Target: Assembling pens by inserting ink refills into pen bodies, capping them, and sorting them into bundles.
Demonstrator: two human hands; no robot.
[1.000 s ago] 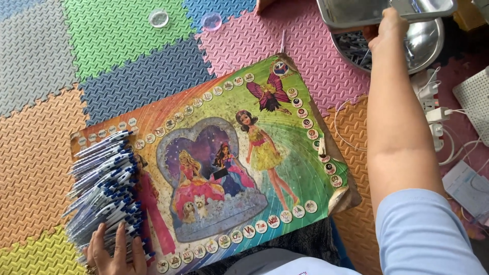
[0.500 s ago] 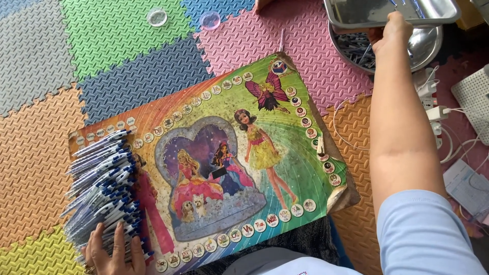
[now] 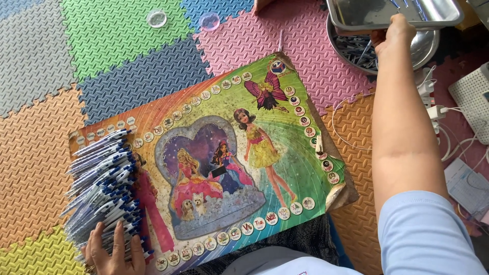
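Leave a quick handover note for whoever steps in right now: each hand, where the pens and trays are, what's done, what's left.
Left hand: flat on the stack of blue-and-white pens, at the left end of the illustrated board.
Right hand: gripping the near edge of the steel tray, held above the round steel bowl of small parts.
Done: pens stacked in a pile.
Left: tray not yet set down; the rest of the board is bare.

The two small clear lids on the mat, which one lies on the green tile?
The left clear lid lies on the green tile; the other lid sits at the blue-pink seam.
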